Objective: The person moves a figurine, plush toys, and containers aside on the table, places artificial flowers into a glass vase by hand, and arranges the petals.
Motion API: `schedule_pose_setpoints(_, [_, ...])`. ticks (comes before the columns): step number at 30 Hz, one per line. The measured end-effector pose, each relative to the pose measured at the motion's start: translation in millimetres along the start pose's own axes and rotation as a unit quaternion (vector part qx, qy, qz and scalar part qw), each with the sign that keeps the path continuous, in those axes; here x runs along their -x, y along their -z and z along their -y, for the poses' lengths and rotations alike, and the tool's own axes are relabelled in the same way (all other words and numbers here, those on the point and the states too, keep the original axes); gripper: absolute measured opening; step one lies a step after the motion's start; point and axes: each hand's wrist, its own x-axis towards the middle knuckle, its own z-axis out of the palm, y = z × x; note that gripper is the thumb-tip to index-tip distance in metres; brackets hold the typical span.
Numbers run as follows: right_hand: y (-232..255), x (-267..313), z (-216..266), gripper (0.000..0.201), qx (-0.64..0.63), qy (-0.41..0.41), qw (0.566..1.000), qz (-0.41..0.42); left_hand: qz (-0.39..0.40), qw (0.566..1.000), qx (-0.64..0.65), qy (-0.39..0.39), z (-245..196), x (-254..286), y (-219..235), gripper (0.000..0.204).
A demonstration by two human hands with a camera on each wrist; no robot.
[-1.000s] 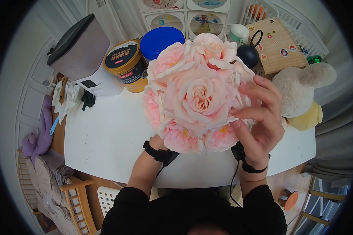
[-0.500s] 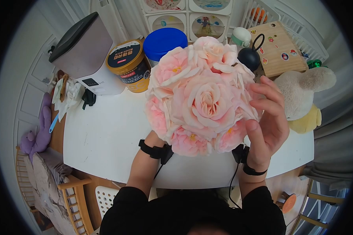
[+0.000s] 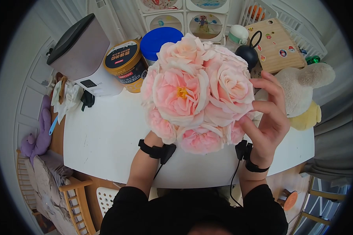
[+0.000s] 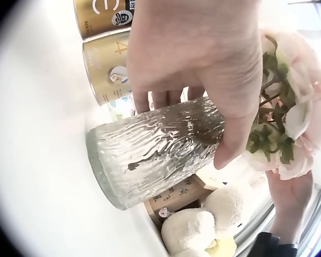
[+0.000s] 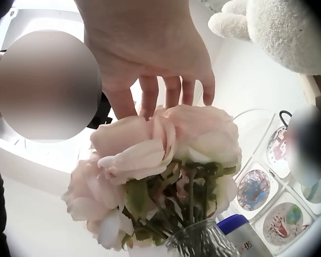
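A bouquet of pale pink roses stands in a clear, ripple-textured glass vase. My left hand grips the vase around its upper part, the thumb on the near side and the other fingers behind. From the head view most of this hand is hidden under the blossoms. My right hand is at the right side of the bouquet, its bent fingers spread and the fingertips at the outer petals. Green leaves and stems show between the blossoms and the vase rim in the right wrist view.
On the white table stand a grey-white appliance, a gold and black tub and a blue-lidded container. At the right are a black round object, a stickered wooden board and a plush toy.
The bouquet has turned, so a yellow-centred blossom now faces up where the large rose was. My right fingers drew slightly away from the petals, then came back to them.
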Motion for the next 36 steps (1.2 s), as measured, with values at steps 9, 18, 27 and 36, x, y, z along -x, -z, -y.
schedule_pose_setpoints(9, [-5.1, 0.5, -12.6, 0.022, -0.033, -0.026, 0.999, -0.022, 0.034, 0.994, -0.103, -0.013, -1.8, 2.9, -0.8, 0.061])
schedule_pose_setpoints(18, [3.7, 1.2, -24.0, 0.029, -0.217, -0.085, 0.963, -0.136, 0.057, 0.977, -0.202, -0.030, 4.0, -19.3, 0.4, 0.061])
schedule_pose_setpoints(27, [-6.1, 1.0, -42.4, 0.034, -0.235, -0.251, 0.936, 0.076, -0.104, 0.974, 0.143, 0.139, -39.6, -17.9, -22.9, 0.051])
schedule_pose_setpoints(36, [-49.9, 10.1, -23.6, 0.058, -0.422, -0.267, 0.856, 0.134, -0.070, 0.977, 0.138, 0.144, -61.7, -26.2, -50.0, 0.052])
